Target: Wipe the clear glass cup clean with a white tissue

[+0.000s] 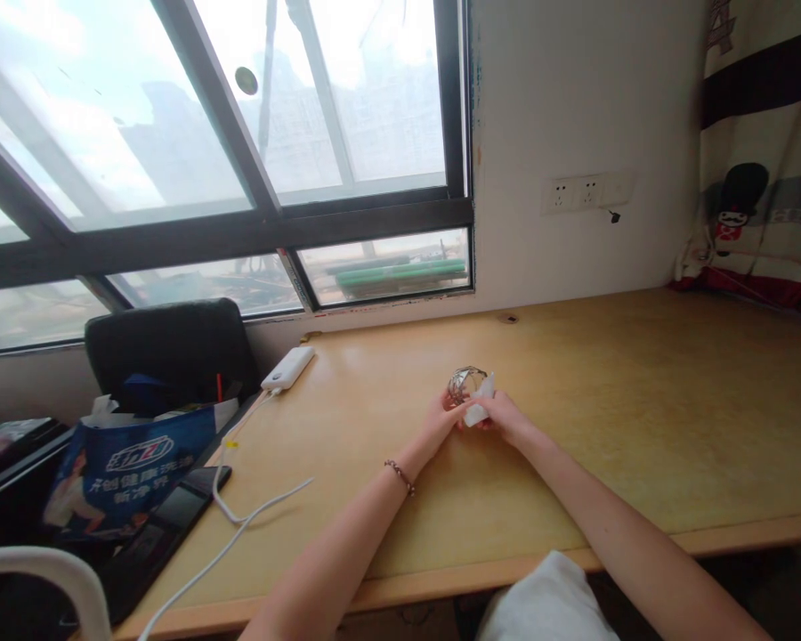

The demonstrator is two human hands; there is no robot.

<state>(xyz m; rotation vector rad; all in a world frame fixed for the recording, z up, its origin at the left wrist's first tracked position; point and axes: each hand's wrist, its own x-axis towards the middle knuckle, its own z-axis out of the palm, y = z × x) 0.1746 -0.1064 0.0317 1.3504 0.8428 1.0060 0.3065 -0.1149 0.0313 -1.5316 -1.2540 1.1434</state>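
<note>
Both hands out over the wooden desk, meeting near its middle. Left hand curled against the side of a small shiny glass, fingers closed on it. Right hand pinched shut on a white cloth, pressed up against the glass. Glass sat low between the two hands, on or just above the desk top; too small to tell which. Beaded bracelet on the left wrist.

Best handled, by the look of it, with the left hand steadying the glass firmly while the cloth worked round it with light pressure; slick glass, easily slipped, so better kept low over the wood.

Around: a white power bank near the window, well apart to the left, with a white cable trailing toward the desk's near edge. Blue bag beside a black chair, off the left end. Wall sockets above. Nothing crowding the hands.
</note>
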